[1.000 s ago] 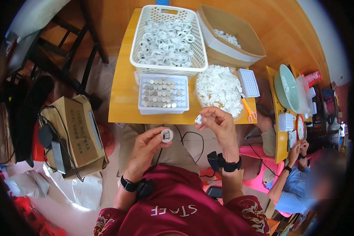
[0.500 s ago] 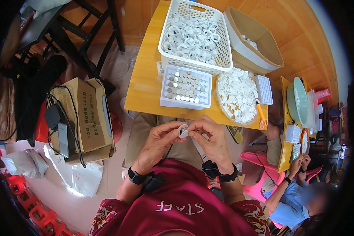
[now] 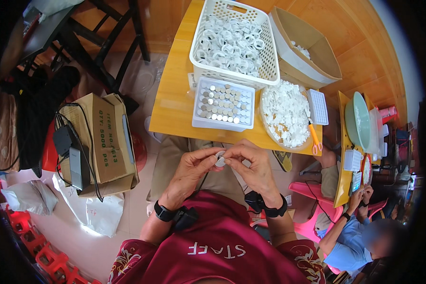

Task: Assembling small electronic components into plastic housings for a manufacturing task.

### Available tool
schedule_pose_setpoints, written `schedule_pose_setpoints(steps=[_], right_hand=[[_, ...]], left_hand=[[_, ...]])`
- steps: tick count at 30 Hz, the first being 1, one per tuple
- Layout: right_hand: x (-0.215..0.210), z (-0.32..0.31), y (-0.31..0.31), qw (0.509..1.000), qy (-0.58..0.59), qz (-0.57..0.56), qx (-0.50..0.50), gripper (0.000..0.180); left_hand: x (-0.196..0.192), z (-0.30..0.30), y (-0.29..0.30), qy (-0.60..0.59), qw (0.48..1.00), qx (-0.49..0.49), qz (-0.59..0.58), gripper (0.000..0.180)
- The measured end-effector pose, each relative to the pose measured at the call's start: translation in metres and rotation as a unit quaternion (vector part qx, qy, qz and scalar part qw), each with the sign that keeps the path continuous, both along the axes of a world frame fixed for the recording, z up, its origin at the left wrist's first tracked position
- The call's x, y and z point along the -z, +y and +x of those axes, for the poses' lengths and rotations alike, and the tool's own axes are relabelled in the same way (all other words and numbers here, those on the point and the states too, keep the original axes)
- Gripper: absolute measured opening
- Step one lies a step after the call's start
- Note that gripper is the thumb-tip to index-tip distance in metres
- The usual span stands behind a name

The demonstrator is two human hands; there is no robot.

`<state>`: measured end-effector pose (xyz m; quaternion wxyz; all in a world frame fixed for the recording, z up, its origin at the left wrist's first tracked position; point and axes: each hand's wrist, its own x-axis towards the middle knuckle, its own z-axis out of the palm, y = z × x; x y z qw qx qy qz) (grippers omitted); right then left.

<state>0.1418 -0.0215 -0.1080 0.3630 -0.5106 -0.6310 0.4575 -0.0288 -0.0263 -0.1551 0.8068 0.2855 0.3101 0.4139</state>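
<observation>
Between the fingertips of both hands, just off the table's near edge, is a small round white plastic piece (image 3: 220,161) with a dark spot in it. My left hand (image 3: 192,166) pinches its left side. On the other side, the thumb and forefinger of my right hand (image 3: 249,163) close on it and hide part of it. A white tray (image 3: 222,125) nearest my hands carries several silver coin-shaped discs (image 3: 228,114) in rows. To its right, a round clear dish (image 3: 268,126) holds a heap of small white pieces (image 3: 286,111).
On the yellow table (image 3: 170,102) stand a white perforated basket (image 3: 270,75) full of white ring-shaped pieces and an open cardboard box (image 3: 312,66). Orange-handled scissors (image 3: 315,142) lie by the right edge. Left is another carton (image 3: 106,142). A co-worker (image 3: 345,246) sits at right.
My right fingertips have shifted slightly left over the round white piece, covering more of it. My left hand keeps its hold.
</observation>
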Motion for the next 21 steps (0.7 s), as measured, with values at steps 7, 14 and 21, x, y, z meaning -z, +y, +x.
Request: schedule_pose_setpoints(steps=[7, 14, 21], right_hand=[[-0.004, -0.005, -0.001, 0.988, -0.095, 0.122, 0.009, 0.014], [-0.017, -0.008, -0.007, 0.991, -0.039, 0.105, 0.068, 0.015], [0.003, 0.017, -0.013, 0.980, 0.118, -0.068, 0.146, 0.014]], left_hand=[[-0.013, 0.006, 0.007, 0.050, 0.999, 0.000, 0.020, 0.026], [-0.024, 0.022, 0.002, 0.080, 0.990, -0.102, 0.060, 0.017], [-0.036, 0.046, 0.002, 0.154, 0.980, -0.087, 0.089, 0.015]])
